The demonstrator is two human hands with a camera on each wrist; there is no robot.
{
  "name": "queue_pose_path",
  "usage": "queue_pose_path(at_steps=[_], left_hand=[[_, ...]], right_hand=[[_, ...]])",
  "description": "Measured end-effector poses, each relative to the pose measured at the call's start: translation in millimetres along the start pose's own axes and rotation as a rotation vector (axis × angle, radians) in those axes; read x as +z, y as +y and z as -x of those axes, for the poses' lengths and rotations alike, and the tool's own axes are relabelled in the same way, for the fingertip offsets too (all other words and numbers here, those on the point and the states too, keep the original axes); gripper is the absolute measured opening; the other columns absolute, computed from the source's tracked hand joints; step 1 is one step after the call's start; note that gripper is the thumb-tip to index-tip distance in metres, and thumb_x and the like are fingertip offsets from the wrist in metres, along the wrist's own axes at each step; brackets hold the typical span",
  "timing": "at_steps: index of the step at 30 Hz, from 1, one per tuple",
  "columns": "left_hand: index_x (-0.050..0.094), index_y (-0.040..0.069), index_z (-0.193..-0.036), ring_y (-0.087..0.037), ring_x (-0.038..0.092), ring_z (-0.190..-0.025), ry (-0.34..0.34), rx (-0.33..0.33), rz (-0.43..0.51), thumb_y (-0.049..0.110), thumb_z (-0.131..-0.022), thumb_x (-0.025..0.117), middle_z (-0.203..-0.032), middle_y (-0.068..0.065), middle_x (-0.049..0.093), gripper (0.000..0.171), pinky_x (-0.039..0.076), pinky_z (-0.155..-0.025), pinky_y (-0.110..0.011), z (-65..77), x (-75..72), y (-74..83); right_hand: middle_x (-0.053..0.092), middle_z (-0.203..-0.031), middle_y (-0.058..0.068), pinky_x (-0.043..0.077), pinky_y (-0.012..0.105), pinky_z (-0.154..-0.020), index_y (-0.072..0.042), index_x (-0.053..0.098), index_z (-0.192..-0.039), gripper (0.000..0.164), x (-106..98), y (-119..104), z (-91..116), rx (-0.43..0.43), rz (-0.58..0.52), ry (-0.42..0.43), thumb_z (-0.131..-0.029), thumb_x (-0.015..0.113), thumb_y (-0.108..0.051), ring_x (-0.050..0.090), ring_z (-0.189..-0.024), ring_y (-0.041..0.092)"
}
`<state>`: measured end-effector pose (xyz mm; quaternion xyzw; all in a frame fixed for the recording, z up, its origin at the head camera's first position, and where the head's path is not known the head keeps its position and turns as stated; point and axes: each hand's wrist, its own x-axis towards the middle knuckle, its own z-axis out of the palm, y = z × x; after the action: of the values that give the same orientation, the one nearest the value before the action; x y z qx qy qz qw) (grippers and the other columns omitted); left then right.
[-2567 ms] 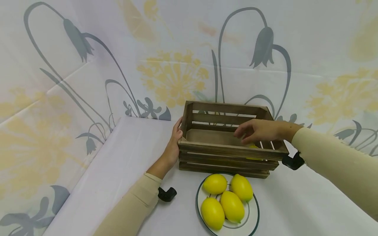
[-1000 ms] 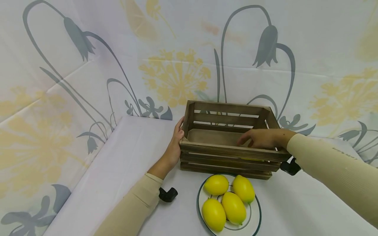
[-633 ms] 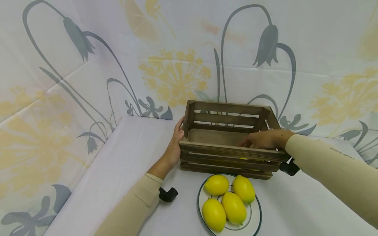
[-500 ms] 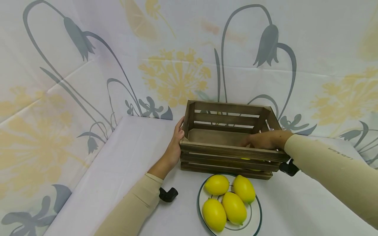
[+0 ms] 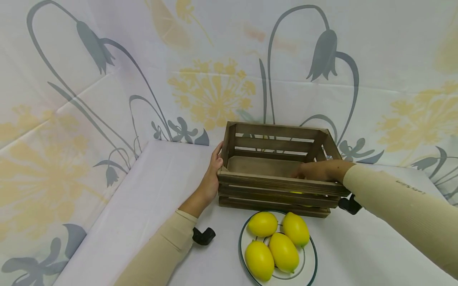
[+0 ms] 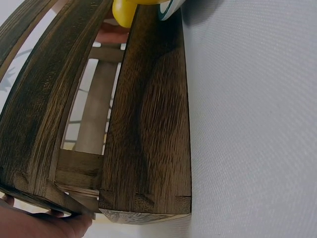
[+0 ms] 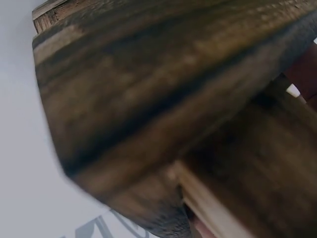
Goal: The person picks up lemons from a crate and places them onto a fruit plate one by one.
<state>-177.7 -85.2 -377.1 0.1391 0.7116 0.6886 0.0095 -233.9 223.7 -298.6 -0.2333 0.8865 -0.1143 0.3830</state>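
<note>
My left hand (image 5: 206,180) holds the left end of a brown slatted wooden crate (image 5: 264,182). The left wrist view shows its fingers (image 6: 47,225) against the crate's end. My right hand (image 5: 320,171) reaches down inside the crate's right part, its fingertips hidden behind the front slats. Bits of a yellow lemon (image 5: 297,192) show through the slats below that hand; whether the fingers grip it is hidden. In front of the crate stands a white plate (image 5: 305,265) with a dark green rim, carrying several lemons (image 5: 284,252). Blurred crate wood fills most of the right wrist view.
White cloth (image 5: 143,222) covers the table. A fabric backdrop (image 5: 229,47) with printed grey and yellow flowers rises behind and at the left. Black wrist mounts (image 5: 204,236) stick out under both forearms.
My right hand has gone from above the lemon in the crate down deeper inside, then shifted slightly right. My left hand, the crate and the plate stay in place; the view has shifted a little.
</note>
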Motion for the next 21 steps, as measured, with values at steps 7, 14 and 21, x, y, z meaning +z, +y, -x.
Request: queue_pose_path(at_steps=[7,14,21], left_hand=[[0.004,0.027,-0.161,-0.031,-0.004,-0.155,-0.001,0.003,0.003,0.046,-0.095,0.022,-0.169,-0.007,-0.004,0.071,-0.001,-0.118,-0.067,0.3,0.7,-0.2],[0.005,0.027,-0.161,-0.031,-0.003,-0.155,0.009,-0.004,0.012,0.047,-0.096,0.023,-0.169,-0.006,-0.004,0.071,-0.002,-0.117,-0.068,-0.3,0.5,0.0],[0.005,0.03,-0.161,-0.03,-0.002,-0.155,0.012,-0.011,-0.004,0.047,-0.096,0.022,-0.168,-0.005,-0.003,0.07,-0.001,-0.117,-0.068,0.1,0.8,0.2]], right_hand=[[0.064,-0.13,0.01,0.048,0.052,-0.1,-0.016,0.065,-0.132,0.039,2.2,2.5,-2.2,-0.044,0.007,0.046,-0.094,0.064,-0.017,0.06,-0.113,0.024],[0.068,-0.125,0.005,0.046,0.053,-0.104,-0.014,0.068,-0.128,0.039,1.3,1.9,-3.0,-0.14,0.03,0.111,-0.09,0.06,-0.007,0.06,-0.116,0.025],[0.068,-0.124,0.004,0.045,0.054,-0.105,-0.013,0.066,-0.13,0.041,2.2,0.7,-3.4,-0.141,-0.001,0.147,-0.093,0.051,-0.005,0.059,-0.118,0.027]])
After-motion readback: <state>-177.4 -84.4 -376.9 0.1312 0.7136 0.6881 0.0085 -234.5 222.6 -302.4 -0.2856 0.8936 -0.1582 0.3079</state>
